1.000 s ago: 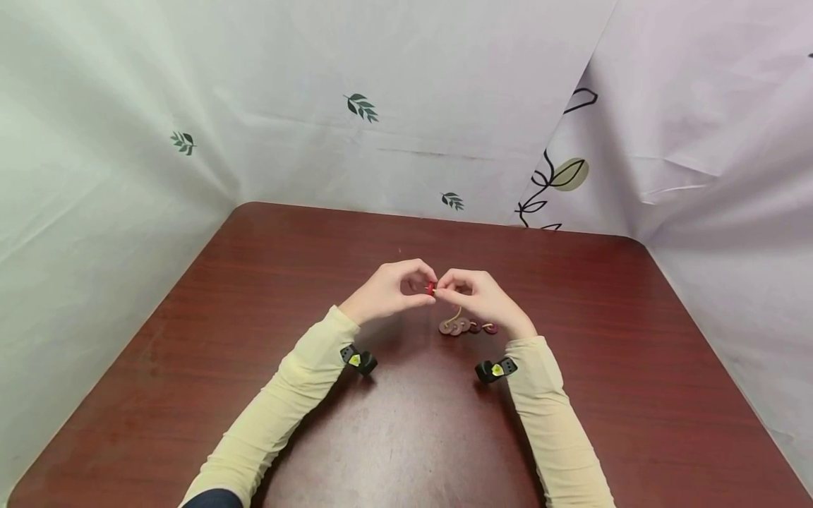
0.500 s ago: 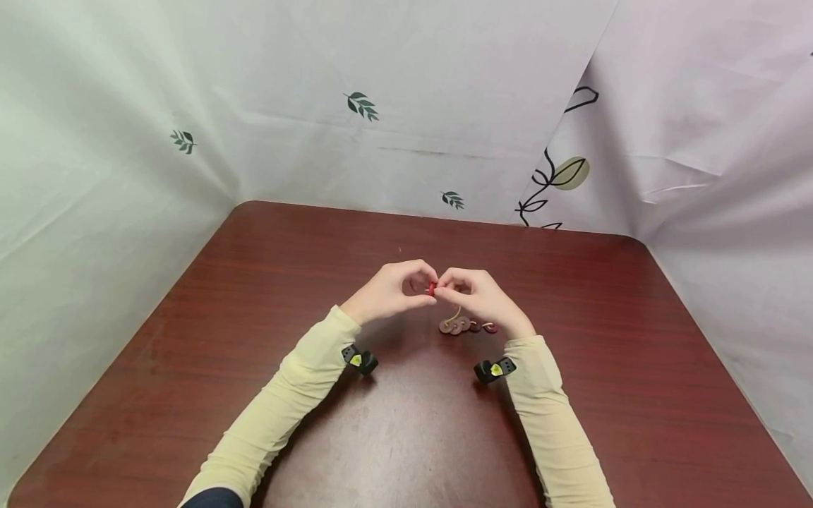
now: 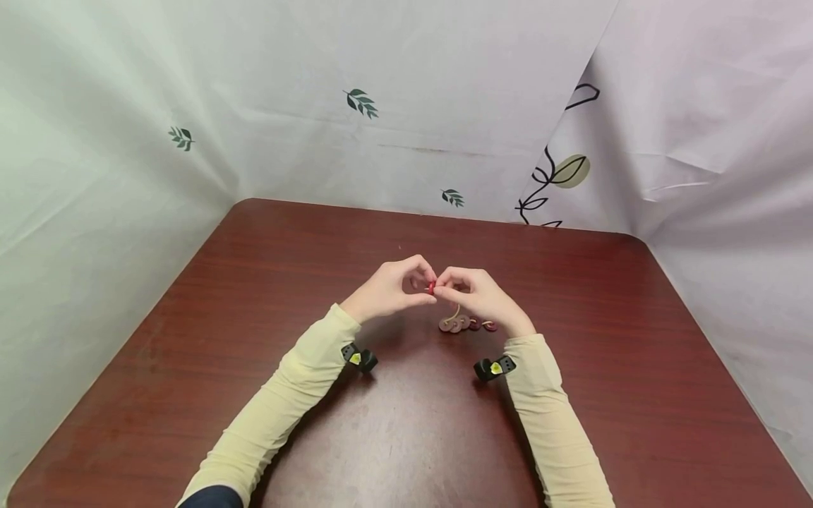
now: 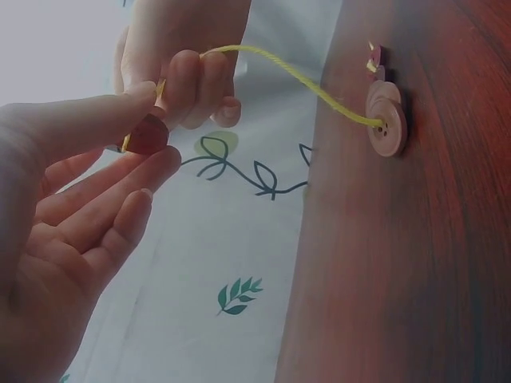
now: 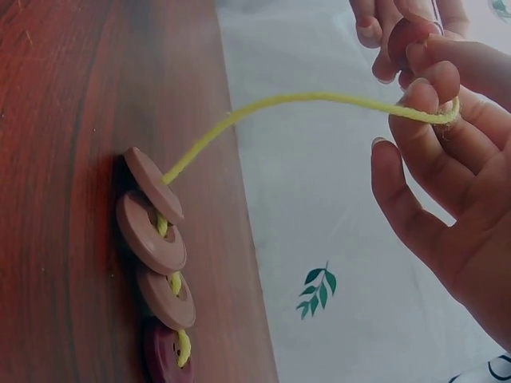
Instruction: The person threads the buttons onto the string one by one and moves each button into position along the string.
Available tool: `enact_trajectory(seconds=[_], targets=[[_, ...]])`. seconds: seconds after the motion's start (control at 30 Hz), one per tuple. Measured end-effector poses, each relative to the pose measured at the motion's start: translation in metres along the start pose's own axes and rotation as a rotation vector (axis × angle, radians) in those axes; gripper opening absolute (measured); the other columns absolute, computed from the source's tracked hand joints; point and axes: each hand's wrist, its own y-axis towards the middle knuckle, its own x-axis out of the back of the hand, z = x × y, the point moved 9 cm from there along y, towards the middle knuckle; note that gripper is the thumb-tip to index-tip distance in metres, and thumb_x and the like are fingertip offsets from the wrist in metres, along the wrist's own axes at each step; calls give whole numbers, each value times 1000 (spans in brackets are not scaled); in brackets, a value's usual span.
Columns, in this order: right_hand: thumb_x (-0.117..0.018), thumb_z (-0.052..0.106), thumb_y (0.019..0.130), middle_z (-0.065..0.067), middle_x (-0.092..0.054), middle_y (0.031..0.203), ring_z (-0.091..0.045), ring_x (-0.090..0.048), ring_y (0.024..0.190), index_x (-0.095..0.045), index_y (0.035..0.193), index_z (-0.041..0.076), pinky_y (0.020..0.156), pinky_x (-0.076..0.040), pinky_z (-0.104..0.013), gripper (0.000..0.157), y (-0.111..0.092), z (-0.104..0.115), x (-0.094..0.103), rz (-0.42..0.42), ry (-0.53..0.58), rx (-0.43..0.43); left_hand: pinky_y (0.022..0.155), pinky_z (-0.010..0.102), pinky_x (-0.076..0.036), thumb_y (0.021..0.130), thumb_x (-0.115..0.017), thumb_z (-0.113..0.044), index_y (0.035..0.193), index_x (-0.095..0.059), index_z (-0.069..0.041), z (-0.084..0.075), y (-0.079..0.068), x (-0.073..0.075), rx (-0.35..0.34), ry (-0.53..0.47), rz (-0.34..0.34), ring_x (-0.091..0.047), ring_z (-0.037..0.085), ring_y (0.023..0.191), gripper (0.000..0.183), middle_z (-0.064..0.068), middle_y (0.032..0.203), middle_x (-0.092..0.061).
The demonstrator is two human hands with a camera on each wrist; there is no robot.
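My left hand (image 3: 389, 288) pinches a dark red button (image 4: 147, 135) on edge between thumb and fingertips, over the middle of the table. Close against it, my right hand (image 3: 480, 296) pinches a yellow cord (image 5: 311, 96) beside the button. A bit of yellow also shows at the button's left side in the left wrist view. From the right fingers the cord arcs down to a row of threaded buttons lying on the table. Several brownish-pink buttons (image 5: 152, 231) overlap at the near end of that row, followed by dark red ones (image 5: 166, 351).
The dark red-brown wooden table (image 3: 406, 423) has rounded far corners. Pale fabric (image 3: 286, 127) with leaf prints hangs behind it and along both sides. Black wrist cameras (image 3: 360, 358) sit on the cream sleeves (image 3: 279, 395).
The hands keep almost the same place and grip, with small finger shifts at the button. Less of the cord shows between the fingertips in the head view. The threaded row stays put.
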Motion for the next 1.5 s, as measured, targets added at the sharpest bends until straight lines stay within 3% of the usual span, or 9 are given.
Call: enact_trajectory(seconds=[0.3, 0.57, 0.93, 1.17, 1.5], targets=[[-64, 15, 93, -1, -62, 75, -36, -59, 65, -66, 93, 8, 54, -44, -27, 7, 1, 0, -3, 28, 30, -9, 72, 38, -54, 79, -80, -18, 94, -63, -13, 1, -2, 0, 3, -18, -1, -63, 10, 79, 24, 0, 88, -69], [-61, 15, 95, -12, -61, 73, -29, -54, 61, -66, 98, 8, 51, -37, -24, 9, -1, 0, -1, 37, 30, -20, 72, 35, -55, 78, -81, -20, 96, -65, -13, 2, -1, 1, 12, -28, 5, -65, 9, 83, 24, 0, 91, -71], [-62, 13, 94, -9, -61, 69, -36, -53, 64, -65, 97, 9, 50, -34, -23, 5, -1, -6, 2, 25, -26, 3, 75, 25, -50, 89, -70, -17, 99, -70, -13, 1, 0, 1, 0, -34, 8, -65, 7, 83, 10, -1, 92, -72], [-62, 17, 95, -9, -61, 71, -22, -47, 52, -65, 96, 12, 46, -35, -24, 7, 0, -7, 0, 35, -32, -27, 70, 34, -51, 89, -70, -21, 92, -71, -14, 3, 2, 2, 24, -20, -28, -62, 7, 76, 7, -2, 84, -71], [-64, 19, 94, -14, -62, 75, -24, -50, 58, -65, 100, 11, 49, -35, -24, 11, 0, -7, -1, 41, -9, -43, 72, 37, -53, 90, -69, -16, 91, -70, -11, 6, 0, 4, 36, -6, -42, -63, 9, 76, 5, 1, 85, -72]])
